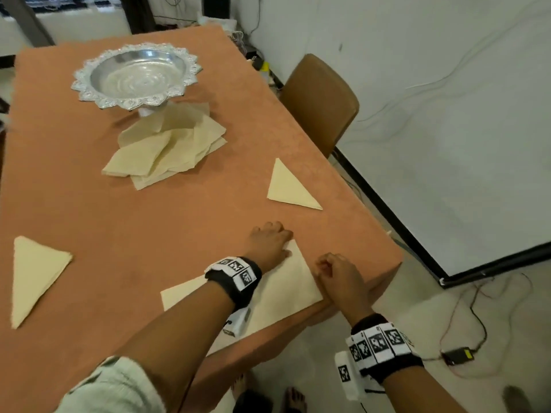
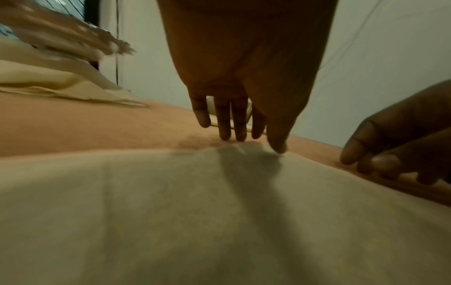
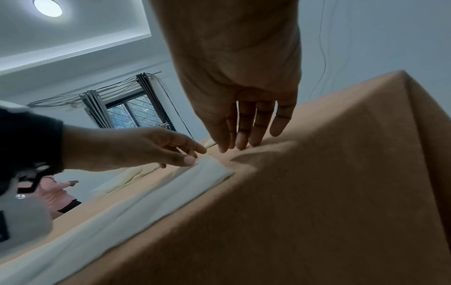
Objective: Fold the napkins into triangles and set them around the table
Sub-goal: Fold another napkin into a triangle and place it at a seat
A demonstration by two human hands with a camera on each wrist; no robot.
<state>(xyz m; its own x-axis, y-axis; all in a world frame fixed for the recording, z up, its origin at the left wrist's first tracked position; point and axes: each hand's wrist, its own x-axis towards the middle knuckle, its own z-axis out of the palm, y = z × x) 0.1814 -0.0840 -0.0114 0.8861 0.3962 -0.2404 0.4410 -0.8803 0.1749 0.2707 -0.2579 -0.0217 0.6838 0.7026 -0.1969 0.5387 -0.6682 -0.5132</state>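
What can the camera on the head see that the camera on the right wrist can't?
Only the head view shows the silver bowl, the brown chair, and two finished napkin triangles, one of them near the left edge. Only the right wrist view shows the ceiling light and the window. Both show the left hand touching the far corner of the napkin being folded, the right hand with its fingertips on the orange tablecloth beside it, and the pile of unfolded napkins.
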